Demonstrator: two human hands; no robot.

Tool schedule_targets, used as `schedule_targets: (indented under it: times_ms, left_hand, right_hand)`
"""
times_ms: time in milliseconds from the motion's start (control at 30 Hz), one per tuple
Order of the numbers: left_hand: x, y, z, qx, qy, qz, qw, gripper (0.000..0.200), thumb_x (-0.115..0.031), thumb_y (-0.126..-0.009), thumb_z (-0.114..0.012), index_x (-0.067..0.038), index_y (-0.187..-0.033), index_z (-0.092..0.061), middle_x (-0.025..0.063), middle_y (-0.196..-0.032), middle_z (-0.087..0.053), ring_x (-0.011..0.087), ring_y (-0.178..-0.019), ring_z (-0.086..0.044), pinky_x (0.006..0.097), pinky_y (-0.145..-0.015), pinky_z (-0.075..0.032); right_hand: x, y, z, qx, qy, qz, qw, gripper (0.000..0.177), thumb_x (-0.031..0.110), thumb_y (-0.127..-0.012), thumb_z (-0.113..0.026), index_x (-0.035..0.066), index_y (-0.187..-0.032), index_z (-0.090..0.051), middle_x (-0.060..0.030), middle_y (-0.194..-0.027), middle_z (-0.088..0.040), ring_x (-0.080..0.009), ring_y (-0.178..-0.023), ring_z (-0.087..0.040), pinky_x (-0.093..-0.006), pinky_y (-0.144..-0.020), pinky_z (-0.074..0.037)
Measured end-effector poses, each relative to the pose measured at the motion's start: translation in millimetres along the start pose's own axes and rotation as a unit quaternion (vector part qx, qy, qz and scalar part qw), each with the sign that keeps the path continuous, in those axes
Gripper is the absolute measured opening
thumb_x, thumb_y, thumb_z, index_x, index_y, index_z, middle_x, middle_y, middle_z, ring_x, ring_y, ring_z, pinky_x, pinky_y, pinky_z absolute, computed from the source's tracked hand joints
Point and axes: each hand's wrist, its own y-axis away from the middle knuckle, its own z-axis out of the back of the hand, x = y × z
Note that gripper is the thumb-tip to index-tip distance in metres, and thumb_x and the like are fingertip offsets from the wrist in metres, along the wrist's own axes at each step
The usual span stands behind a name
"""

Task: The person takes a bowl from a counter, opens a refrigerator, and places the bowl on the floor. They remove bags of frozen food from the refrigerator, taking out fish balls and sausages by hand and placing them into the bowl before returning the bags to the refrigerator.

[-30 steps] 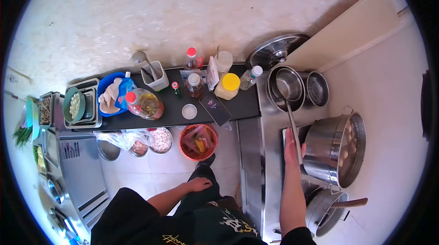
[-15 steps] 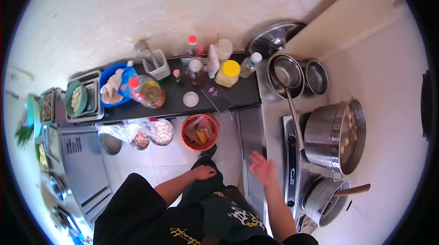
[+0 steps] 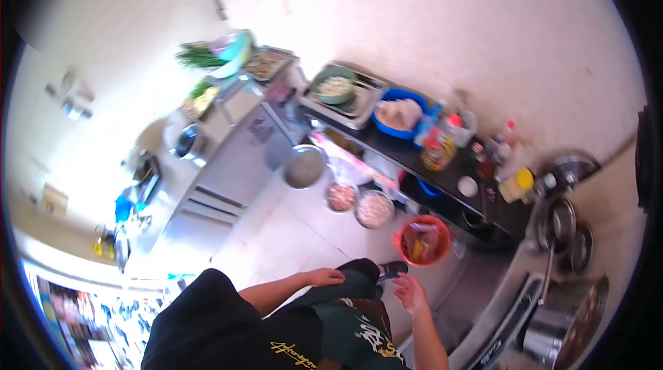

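Note:
My left hand [image 3: 326, 277] rests over the dark trouser leg at my thigh, its fingers lying loosely extended with nothing visible in them. Held in the air in front of my body, my right hand [image 3: 412, 294] is empty with its fingers apart. The closest object to it is a red-orange bucket [image 3: 397, 240] on the floor, with plastic-wrapped pieces and something yellow inside. Two metal bowls, one of pinkish meat [image 3: 342, 196] and one of pale chopped pieces [image 3: 374, 209], stand left of the bucket.
A dark counter [image 3: 449, 178] carries a blue basin [image 3: 400, 96], an oil bottle [image 3: 438, 152] and a yellow-lidded jar [image 3: 518, 185]. Pots, including a big stockpot [image 3: 549, 335], line the right. To the left are a steel cabinet [image 3: 224, 173] and a grey-looking basin [image 3: 304, 166].
My view has swung to the left, so the counter and stove appear farther right and more of the left side shows. Both hands remain empty; the right is closer to my body.

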Motion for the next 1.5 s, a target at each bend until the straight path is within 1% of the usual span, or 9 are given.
schedule_targets:
  times_ms: [333, 767, 867, 933, 1133, 1167, 1200, 1267, 1500]
  left_hand:
    - [162.2, 49.3, -18.9, -0.244, 0.010, 0.087, 0.966, 0.036, -0.040, -0.084, -0.058, -0.008, -0.099, -0.066, 0.0167, -0.094, -0.068, 0.0344, -0.091, -0.064, 0.0443, -0.081, -0.049]
    - [238.3, 151.5, 52.9, -0.330, 0.227, 0.072, 0.914, 0.038, -0.041, -0.090, -0.052, -0.010, -0.108, -0.064, 0.0157, -0.104, -0.066, 0.0332, -0.100, -0.062, 0.0415, -0.090, -0.047]
    - [246.0, 172.4, 62.5, -0.331, 0.284, 0.078, 0.897, 0.036, -0.039, -0.090, -0.053, -0.010, -0.108, -0.064, 0.0154, -0.105, -0.065, 0.0328, -0.101, -0.061, 0.0411, -0.090, -0.046]
    - [243.4, 177.5, 60.5, -0.355, 0.286, 0.090, 0.885, 0.035, -0.039, -0.091, -0.052, -0.010, -0.107, -0.064, 0.0150, -0.106, -0.065, 0.0325, -0.101, -0.061, 0.0410, -0.090, -0.046]
    - [222.7, 186.9, 20.4, -0.463, 0.383, 0.143, 0.787, 0.029, -0.034, -0.091, -0.055, -0.011, -0.107, -0.064, 0.0139, -0.104, -0.064, 0.0328, -0.099, -0.061, 0.0403, -0.087, -0.048]
    - [212.3, 193.2, 10.0, -0.493, 0.421, 0.168, 0.742, 0.027, -0.032, -0.090, -0.057, -0.011, -0.106, -0.065, 0.0142, -0.103, -0.064, 0.0331, -0.097, -0.062, 0.0400, -0.086, -0.049]
    - [191.9, 201.6, 3.1, -0.500, 0.461, 0.231, 0.696, 0.025, -0.031, -0.090, -0.058, -0.011, -0.104, -0.066, 0.0145, -0.101, -0.064, 0.0328, -0.096, -0.062, 0.0398, -0.084, -0.049]
    - [173.8, 185.8, -36.2, -0.577, 0.481, 0.290, 0.594, 0.022, -0.027, -0.087, -0.062, -0.012, -0.102, -0.068, 0.0150, -0.095, -0.064, 0.0323, -0.093, -0.063, 0.0395, -0.080, -0.050]
    - [114.6, 133.7, -75.2, -0.594, 0.537, 0.323, 0.504, 0.019, -0.022, -0.085, -0.065, -0.010, -0.099, -0.068, 0.0115, -0.094, -0.065, 0.0292, -0.089, -0.063, 0.0377, -0.080, -0.051]
  right_hand:
    - [-69.2, 3.0, 62.0, -0.038, 0.155, -0.091, 0.983, 0.037, 0.034, -0.095, -0.046, 0.007, -0.117, -0.057, -0.0172, -0.102, -0.067, -0.0260, -0.077, -0.065, -0.0379, -0.069, -0.055]
    - [-65.8, -238.4, -200.4, 0.008, 0.592, -0.222, 0.775, 0.024, 0.020, -0.094, -0.047, 0.003, -0.101, -0.062, -0.0123, -0.089, -0.067, -0.0234, -0.072, -0.065, -0.0352, -0.062, -0.054]
    - [-93.9, -296.1, -361.5, 0.035, 0.655, -0.182, 0.732, 0.025, 0.015, -0.092, -0.043, 0.001, -0.100, -0.061, -0.0100, -0.082, -0.065, -0.0186, -0.065, -0.062, -0.0319, -0.058, -0.052]
    - [-120.3, -363.2, -406.5, 0.272, 0.725, -0.106, 0.624, 0.023, 0.014, -0.094, -0.042, 0.006, -0.101, -0.063, -0.0041, -0.091, -0.065, -0.0143, -0.064, -0.059, -0.0278, -0.060, -0.050]
    - [-299.7, -481.0, -614.6, 0.414, 0.696, -0.113, 0.575, 0.049, -0.003, -0.087, -0.044, 0.005, -0.136, -0.045, -0.0080, -0.123, -0.059, -0.0089, -0.064, -0.053, -0.0246, -0.058, -0.046]
    - [-338.8, -504.3, -639.2, 0.431, 0.680, -0.102, 0.584, 0.055, 0.004, -0.086, -0.052, 0.007, -0.140, -0.041, -0.0137, -0.136, -0.051, -0.0202, -0.106, -0.059, -0.0323, -0.085, -0.050]
    - [-389.7, -546.7, -644.3, 0.514, 0.666, 0.021, 0.541, 0.063, 0.000, -0.085, -0.049, 0.006, -0.145, -0.032, -0.0129, -0.129, -0.056, -0.0096, -0.063, -0.052, -0.0250, -0.057, -0.045]
    - [-465.5, -580.6, -690.2, 0.486, 0.696, 0.102, 0.518, 0.066, 0.009, -0.082, -0.056, 0.003, -0.143, -0.032, -0.0182, -0.129, -0.054, -0.0178, -0.075, -0.061, -0.0298, -0.063, -0.050]
    - [-523.1, -561.9, -703.3, 0.472, 0.668, 0.306, 0.487, 0.061, 0.016, -0.072, -0.066, -0.006, -0.124, -0.041, -0.0292, -0.108, -0.057, -0.0394, -0.098, -0.060, -0.0420, -0.080, -0.052]
